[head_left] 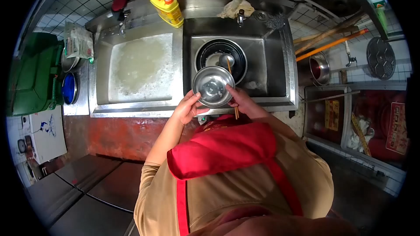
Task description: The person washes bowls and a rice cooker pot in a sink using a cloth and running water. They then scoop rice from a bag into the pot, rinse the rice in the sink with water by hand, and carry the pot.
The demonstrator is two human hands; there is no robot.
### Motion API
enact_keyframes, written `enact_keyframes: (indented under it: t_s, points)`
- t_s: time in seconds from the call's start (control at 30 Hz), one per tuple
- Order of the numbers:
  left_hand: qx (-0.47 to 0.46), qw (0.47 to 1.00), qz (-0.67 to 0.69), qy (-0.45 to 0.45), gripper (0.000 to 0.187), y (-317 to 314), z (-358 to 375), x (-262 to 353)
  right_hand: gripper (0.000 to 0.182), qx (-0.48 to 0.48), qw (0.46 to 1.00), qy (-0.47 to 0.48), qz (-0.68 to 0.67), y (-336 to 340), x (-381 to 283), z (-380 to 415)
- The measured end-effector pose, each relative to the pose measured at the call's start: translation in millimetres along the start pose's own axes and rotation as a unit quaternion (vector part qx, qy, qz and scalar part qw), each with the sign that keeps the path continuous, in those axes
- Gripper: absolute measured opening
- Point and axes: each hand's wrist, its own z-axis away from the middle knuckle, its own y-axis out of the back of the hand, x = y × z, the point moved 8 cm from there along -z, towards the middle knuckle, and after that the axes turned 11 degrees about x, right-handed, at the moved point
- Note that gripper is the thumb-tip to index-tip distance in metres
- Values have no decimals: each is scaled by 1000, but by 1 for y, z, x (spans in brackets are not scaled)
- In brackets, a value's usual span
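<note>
A shiny metal bowl (213,84) is held level over the front of the right sink basin. My left hand (190,106) grips its left rim, thumb on top and the other fingers partly spread below. On the opposite rim my right hand (239,99) is closed, its thumb over the edge. Wooden chopsticks (236,113) stick out below the right hand, seemingly pinched in the same grip. Behind the bowl, a dark round pan (202,56) rests in the basin. Inside it lies a small metal bowl or ladle (225,58); the metal bowl hides the pan's front part.
Cloudy, foamy water fills the left basin (142,67). A yellow detergent bottle (167,8) stands on the back ledge. Cloth hangs around the tap (239,9), near a steel scourer (275,21). At the left are a blue-lined bowl (69,88) and a green bin (35,74).
</note>
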Motion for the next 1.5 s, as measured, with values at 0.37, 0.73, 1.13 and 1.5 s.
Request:
enact_keyframes:
  t_s: [0.37, 0.73, 1.13, 1.5]
  points:
    - [99, 994, -31, -33, 39, -47, -88, 37, 43, 179, 816, 325, 443, 114, -236, -74]
    - [131, 991, -18, -11, 43, -102, -228, 46, 25, 220, 517, 509, 652, 60, -366, -109]
    - [95, 992, 79, 8, 25, -135, -280, 36, 17, 35, 430, 537, 725, 56, -366, -116]
    - [132, 991, 29, -5, 32, -123, -275, 34, 25, 127, 597, 336, 717, 164, -275, -103]
